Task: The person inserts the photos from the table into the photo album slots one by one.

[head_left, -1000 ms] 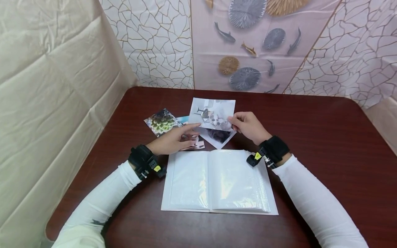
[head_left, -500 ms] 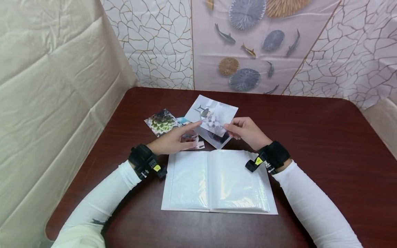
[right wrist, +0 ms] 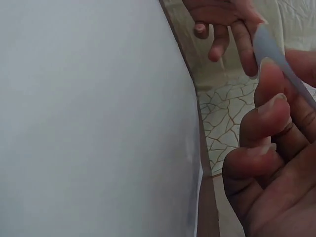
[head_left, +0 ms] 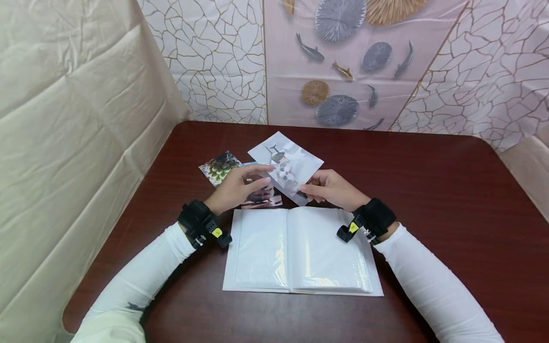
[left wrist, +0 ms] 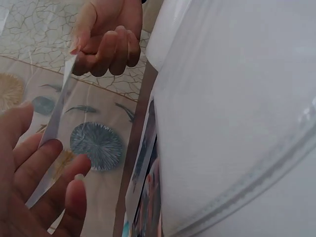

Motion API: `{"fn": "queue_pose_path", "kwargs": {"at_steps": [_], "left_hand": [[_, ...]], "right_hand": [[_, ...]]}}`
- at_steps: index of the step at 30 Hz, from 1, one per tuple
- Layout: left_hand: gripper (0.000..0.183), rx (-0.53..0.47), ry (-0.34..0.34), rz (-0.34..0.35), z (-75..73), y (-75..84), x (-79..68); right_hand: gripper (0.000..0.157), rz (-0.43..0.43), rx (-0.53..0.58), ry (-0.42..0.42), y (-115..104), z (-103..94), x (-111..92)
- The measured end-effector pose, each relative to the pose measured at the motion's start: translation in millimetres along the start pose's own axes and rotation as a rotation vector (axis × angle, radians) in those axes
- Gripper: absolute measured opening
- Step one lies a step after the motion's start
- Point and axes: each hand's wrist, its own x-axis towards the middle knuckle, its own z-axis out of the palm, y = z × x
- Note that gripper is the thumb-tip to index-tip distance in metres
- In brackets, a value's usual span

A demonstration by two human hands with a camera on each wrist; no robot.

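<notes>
In the head view my right hand [head_left: 336, 190] pinches the lower right corner of a pale photo print [head_left: 296, 164], raised and tilted above other prints. My left hand [head_left: 236, 188] is at the photo's left edge, fingers fairly straight and thumb apart. The left wrist view shows the photo [left wrist: 57, 116] nearly edge-on, with left fingertips [left wrist: 52, 148] touching or very near it. Right fingers [right wrist: 269, 113] curl behind the photo [right wrist: 274, 52] in the right wrist view. Below both hands lies an open white photo album [head_left: 261, 252] with clear pocket pages.
A succulent photo [head_left: 218, 167] lies on the dark wooden table [head_left: 450, 205], left of the hands. Another print [head_left: 261, 197] is partly covered by the left hand. A dark-toned print [head_left: 300, 197] pokes out beneath the held photo. A patterned cloth [head_left: 339, 71] hangs behind.
The held photo has turned clockwise and come slightly nearer the album as my right hand moved down and left. My left fingers have shifted a little left; the album has stayed put.
</notes>
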Motion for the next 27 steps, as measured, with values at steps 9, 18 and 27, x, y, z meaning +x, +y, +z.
{"fn": "queue_pose_path", "kwargs": {"at_steps": [9, 18, 27], "left_hand": [[0.033, -0.047, 0.062, -0.041, -4.4, 1.0, 0.3], [0.020, 0.017, 0.139, -0.095, -6.6, 29.4, -4.5], [0.015, 0.001, 0.172, -0.059, -7.5, 28.3, -4.8]], "right_hand": [[0.045, -0.003, 0.079, 0.060, 0.0, -5.5, 0.7], [0.051, -0.024, 0.189, 0.075, -9.0, -4.7, 1.6], [0.035, -0.037, 0.152, 0.081, -4.4, -3.5, 5.2]]}}
